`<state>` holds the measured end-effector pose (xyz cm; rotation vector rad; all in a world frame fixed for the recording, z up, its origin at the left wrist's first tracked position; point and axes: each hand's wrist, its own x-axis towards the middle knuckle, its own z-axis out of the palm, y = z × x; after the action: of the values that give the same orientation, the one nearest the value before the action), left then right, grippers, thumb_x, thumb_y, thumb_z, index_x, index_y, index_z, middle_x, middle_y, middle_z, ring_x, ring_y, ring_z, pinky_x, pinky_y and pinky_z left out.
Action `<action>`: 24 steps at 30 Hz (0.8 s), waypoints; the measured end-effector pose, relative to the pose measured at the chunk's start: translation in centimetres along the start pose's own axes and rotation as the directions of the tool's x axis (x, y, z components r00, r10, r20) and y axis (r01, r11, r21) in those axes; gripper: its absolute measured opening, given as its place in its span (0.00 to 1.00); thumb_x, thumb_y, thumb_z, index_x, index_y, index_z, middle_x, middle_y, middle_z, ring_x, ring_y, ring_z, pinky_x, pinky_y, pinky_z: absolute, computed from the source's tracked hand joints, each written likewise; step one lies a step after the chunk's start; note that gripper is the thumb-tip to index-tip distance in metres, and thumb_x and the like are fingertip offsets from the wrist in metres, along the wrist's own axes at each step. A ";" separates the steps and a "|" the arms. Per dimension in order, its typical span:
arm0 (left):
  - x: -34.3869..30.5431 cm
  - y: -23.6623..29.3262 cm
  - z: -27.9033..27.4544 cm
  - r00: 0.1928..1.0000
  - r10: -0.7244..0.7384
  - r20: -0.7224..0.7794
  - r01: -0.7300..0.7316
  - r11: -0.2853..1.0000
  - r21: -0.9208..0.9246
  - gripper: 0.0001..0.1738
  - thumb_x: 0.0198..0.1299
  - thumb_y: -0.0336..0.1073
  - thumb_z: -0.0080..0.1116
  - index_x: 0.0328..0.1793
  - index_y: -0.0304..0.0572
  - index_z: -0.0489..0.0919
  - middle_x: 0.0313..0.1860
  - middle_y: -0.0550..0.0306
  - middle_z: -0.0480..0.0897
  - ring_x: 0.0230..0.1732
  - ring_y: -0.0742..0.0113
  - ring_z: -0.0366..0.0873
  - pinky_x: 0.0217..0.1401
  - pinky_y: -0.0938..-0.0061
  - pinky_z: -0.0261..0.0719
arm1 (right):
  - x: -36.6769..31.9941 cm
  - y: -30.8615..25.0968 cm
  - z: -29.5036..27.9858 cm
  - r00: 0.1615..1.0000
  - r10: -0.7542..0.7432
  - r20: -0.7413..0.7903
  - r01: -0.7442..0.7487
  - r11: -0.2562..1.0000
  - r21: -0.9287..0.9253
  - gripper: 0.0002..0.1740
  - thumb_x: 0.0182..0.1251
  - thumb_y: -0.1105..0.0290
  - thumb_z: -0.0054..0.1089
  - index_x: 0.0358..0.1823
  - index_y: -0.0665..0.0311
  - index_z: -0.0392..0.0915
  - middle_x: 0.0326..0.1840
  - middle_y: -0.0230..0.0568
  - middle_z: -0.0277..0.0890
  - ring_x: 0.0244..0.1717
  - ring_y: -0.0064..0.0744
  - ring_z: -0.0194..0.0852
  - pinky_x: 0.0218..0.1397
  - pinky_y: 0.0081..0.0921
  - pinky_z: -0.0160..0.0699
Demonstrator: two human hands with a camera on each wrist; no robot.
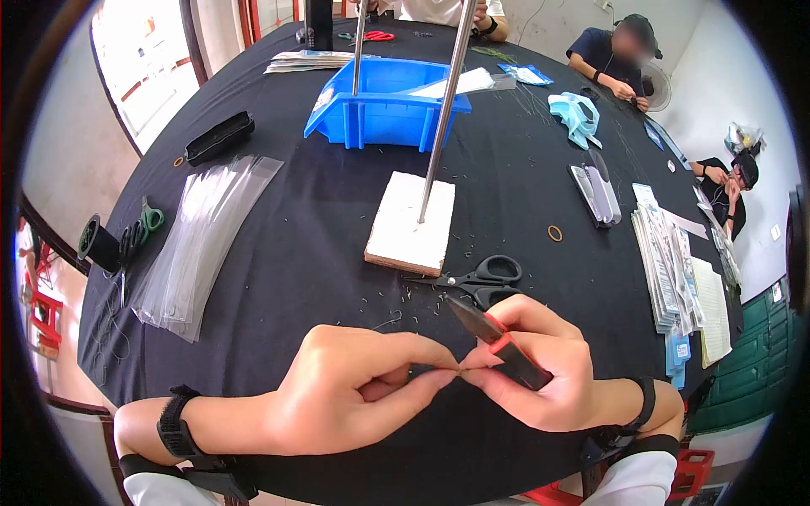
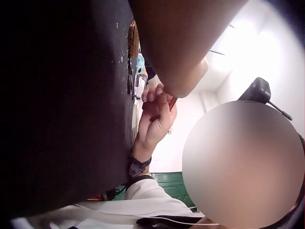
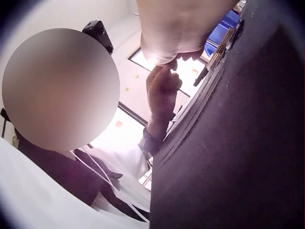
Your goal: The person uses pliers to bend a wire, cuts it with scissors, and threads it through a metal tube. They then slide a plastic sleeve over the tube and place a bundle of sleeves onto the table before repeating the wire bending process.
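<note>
My left hand [image 1: 337, 388] and right hand [image 1: 548, 371] meet fingertip to fingertip over the near part of the black-covered table. Thumb and forefinger of each pinch a tiny thin thing [image 1: 460, 372] where they meet; it is mostly hidden, and I cannot tell its kind. A red-and-black pointed tool [image 1: 498, 341] is held in my right hand, its dark tip angled up and away to the left. Just beyond the hands lie black-handled scissors [image 1: 489, 277]. In the left wrist view my right hand [image 2: 157, 117] shows from below; the right wrist view shows my left hand [image 3: 163, 90].
A metal rod stands in a white block [image 1: 413, 211] ahead, with a blue bin [image 1: 384, 118] behind. Clear plastic sleeves [image 1: 207, 244], green-handled scissors [image 1: 150, 218] and a black spool [image 1: 99, 244] lie left. A stapler [image 1: 596, 194] and packet stacks [image 1: 658, 261] lie right. Other people sit around the table.
</note>
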<state>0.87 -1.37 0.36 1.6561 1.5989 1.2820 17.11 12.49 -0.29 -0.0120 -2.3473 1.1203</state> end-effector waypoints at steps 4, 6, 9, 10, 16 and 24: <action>0.0 0.5 -0.3 0.967 -0.249 0.045 0.253 0.956 -0.149 0.06 0.56 0.29 0.60 0.39 0.37 0.82 0.12 0.72 0.63 0.16 0.88 0.53 0.18 0.83 0.48 | 0.1 -0.3 -0.1 0.999 -0.013 -0.045 0.009 0.994 -0.106 0.10 0.45 0.82 0.65 0.33 0.71 0.79 0.38 0.44 0.72 0.32 0.32 0.73 0.33 0.22 0.72; 0.1 0.5 -0.2 0.948 -0.311 0.066 0.318 0.926 -0.202 0.06 0.57 0.29 0.60 0.39 0.36 0.81 0.13 0.72 0.62 0.17 0.88 0.53 0.19 0.83 0.48 | 0.1 -0.5 0.0 0.997 -0.014 -0.078 0.003 0.992 -0.127 0.10 0.43 0.85 0.63 0.30 0.70 0.80 0.37 0.42 0.71 0.33 0.31 0.72 0.34 0.23 0.70; 0.1 0.2 0.0 0.923 -0.370 0.103 0.383 0.876 -0.294 0.06 0.57 0.29 0.59 0.39 0.34 0.80 0.14 0.72 0.62 0.18 0.87 0.53 0.20 0.84 0.50 | 0.3 -0.2 -0.4 0.989 -0.146 -0.026 0.137 0.965 -0.222 0.11 0.39 0.81 0.67 0.28 0.72 0.77 0.37 0.43 0.71 0.33 0.37 0.74 0.33 0.26 0.73; 0.0 -0.1 0.1 0.914 -0.388 0.118 0.405 0.850 -0.338 0.07 0.57 0.29 0.59 0.40 0.34 0.81 0.15 0.74 0.64 0.18 0.88 0.55 0.20 0.85 0.50 | 0.4 0.0 -0.5 0.984 -0.175 -0.012 0.168 0.957 -0.236 0.11 0.39 0.81 0.67 0.28 0.72 0.77 0.37 0.43 0.71 0.33 0.38 0.74 0.33 0.27 0.73; 0.2 0.5 0.0 0.875 -0.481 0.053 0.446 0.759 -0.475 0.07 0.59 0.28 0.58 0.40 0.30 0.80 0.17 0.74 0.69 0.19 0.90 0.58 0.21 0.88 0.51 | 0.4 0.1 -0.5 0.984 -0.176 -0.004 0.167 0.941 -0.296 0.11 0.44 0.79 0.64 0.32 0.71 0.77 0.44 0.46 0.73 0.38 0.42 0.74 0.41 0.31 0.71; -0.1 0.8 -0.1 0.885 -0.361 -0.294 0.208 0.871 -0.445 0.06 0.58 0.26 0.58 0.39 0.29 0.79 0.15 0.75 0.66 0.17 0.91 0.54 0.19 0.89 0.49 | -0.3 -1.2 -0.1 0.976 0.180 0.124 -0.177 0.983 -0.038 0.15 0.60 0.73 0.55 0.47 0.70 0.77 0.50 0.48 0.73 0.47 0.42 0.73 0.52 0.33 0.66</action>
<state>1.11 -1.59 1.05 0.9178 1.5724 1.6896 17.62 11.71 0.45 -0.1699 -2.5151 1.2058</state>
